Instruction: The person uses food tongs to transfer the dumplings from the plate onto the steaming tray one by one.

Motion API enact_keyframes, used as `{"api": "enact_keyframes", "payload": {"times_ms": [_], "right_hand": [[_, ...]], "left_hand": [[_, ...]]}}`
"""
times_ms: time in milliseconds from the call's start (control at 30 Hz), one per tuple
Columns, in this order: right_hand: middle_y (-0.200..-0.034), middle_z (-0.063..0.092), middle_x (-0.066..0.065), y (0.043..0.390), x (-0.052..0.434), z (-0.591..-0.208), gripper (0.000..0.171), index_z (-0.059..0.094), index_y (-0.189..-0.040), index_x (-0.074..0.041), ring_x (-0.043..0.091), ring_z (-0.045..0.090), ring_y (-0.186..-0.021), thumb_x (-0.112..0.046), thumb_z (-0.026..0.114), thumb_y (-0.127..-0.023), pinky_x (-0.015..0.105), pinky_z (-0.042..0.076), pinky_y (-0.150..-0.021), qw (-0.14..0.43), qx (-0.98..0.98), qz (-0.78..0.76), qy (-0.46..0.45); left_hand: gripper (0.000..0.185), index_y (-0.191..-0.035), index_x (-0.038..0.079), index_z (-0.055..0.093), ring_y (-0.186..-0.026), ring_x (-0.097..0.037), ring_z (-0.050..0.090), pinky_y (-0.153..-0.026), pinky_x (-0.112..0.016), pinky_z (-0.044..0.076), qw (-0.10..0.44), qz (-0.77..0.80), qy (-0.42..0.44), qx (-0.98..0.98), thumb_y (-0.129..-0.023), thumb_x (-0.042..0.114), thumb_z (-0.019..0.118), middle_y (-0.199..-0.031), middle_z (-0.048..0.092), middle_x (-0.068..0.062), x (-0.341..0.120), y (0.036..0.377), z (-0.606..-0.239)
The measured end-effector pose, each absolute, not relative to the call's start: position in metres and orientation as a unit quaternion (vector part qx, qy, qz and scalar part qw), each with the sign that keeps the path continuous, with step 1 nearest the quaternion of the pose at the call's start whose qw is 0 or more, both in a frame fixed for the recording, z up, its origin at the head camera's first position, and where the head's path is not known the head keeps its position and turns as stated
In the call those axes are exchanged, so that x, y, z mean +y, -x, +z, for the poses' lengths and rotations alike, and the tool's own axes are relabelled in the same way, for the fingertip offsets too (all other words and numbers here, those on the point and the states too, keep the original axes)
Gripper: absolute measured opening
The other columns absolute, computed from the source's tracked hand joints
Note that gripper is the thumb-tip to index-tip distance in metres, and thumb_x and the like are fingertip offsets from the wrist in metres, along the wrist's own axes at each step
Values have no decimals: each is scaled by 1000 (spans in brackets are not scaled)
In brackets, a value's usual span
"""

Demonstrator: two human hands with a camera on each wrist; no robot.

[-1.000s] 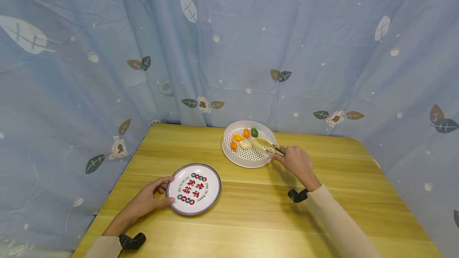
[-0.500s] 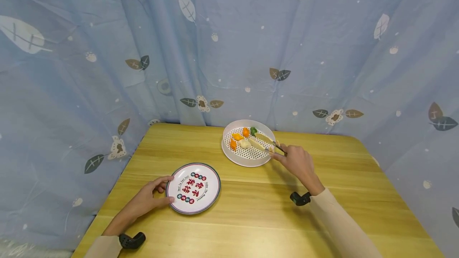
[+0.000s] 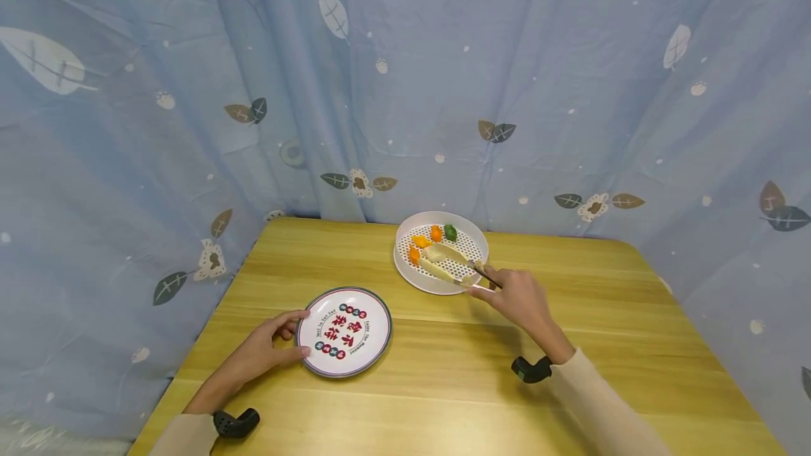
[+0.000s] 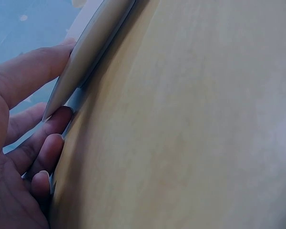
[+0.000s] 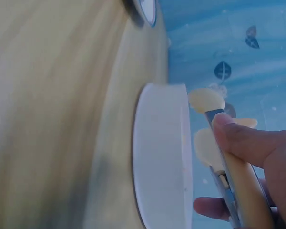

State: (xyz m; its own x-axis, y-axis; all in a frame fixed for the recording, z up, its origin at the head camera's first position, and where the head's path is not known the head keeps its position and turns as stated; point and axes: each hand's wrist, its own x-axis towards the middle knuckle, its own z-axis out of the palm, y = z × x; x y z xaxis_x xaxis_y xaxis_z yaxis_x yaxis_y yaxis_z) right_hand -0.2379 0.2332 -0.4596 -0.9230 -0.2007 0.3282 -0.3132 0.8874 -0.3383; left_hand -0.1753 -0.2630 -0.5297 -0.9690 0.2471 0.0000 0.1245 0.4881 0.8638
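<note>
My left hand (image 3: 266, 347) grips the left rim of a white plate (image 3: 375, 322) printed with red characters. In the left wrist view the plate (image 4: 93, 47) edge lies between thumb and fingers. My right hand (image 3: 522, 301) holds cream-tipped tongs (image 3: 451, 255) over a round white steamer tray (image 3: 407, 271) with a holed floor. The tong tips spread around or beside a whitish dumpling-like piece (image 3: 434, 253); contact is unclear. In the right wrist view my thumb presses along one arm of the tongs (image 5: 248, 186), and the tray's wall hides its contents.
Two orange pieces (image 3: 436, 233), a yellow-orange piece (image 3: 421, 241) and a green piece (image 3: 450, 232) also lie in the tray. The wooden table (image 3: 456, 385) ends at a blue patterned curtain (image 3: 437, 90) behind and at both sides.
The tongs have moved left and toward me inside the tray, from beside the green piece to the whitish piece. My left hand and the plate have stayed put.
</note>
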Motion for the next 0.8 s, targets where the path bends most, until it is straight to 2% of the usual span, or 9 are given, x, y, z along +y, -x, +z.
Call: {"api": "enact_keyframes", "payload": {"times_ms": [67, 367, 567, 800], "right_hand": [[-66, 56, -14, 235, 228, -463, 64, 73, -131, -21, 11, 43, -53, -58, 84, -79, 31, 34, -45, 151, -955, 211, -144], [-73, 59, -17, 219, 202, -476, 72, 74, -130, -20, 5, 43, -55, -68, 80, -76, 26, 35, -48, 138, -942, 233, -196], [-81, 66, -12, 209, 184, -484, 70, 76, -127, -21, 2, 46, -59, -67, 80, -75, 24, 39, -51, 132, -931, 242, -239], [-82, 70, -10, 201, 165, -492, 70, 75, -127, -19, 2, 51, -63, -67, 80, -76, 22, 42, -56, 128, -918, 250, -280]], "left_hand": [[67, -142, 12, 58, -101, -25, 50, -85, -30, 43, 64, 495, -107, 860, -84, 28, 88, -112, 59, -8, -262, 175, -529], [66, -142, 11, 58, -99, -26, 50, -84, -29, 43, 67, 500, -109, 857, -84, 26, 88, -112, 58, -9, -262, 175, -530], [67, -142, 11, 58, -100, -25, 49, -84, -29, 42, 65, 495, -107, 860, -85, 28, 87, -111, 57, -9, -262, 175, -531], [67, -141, 9, 58, -98, -24, 50, -83, -28, 43, 56, 497, -109, 859, -84, 25, 88, -111, 59, -9, -261, 177, -532]]}}
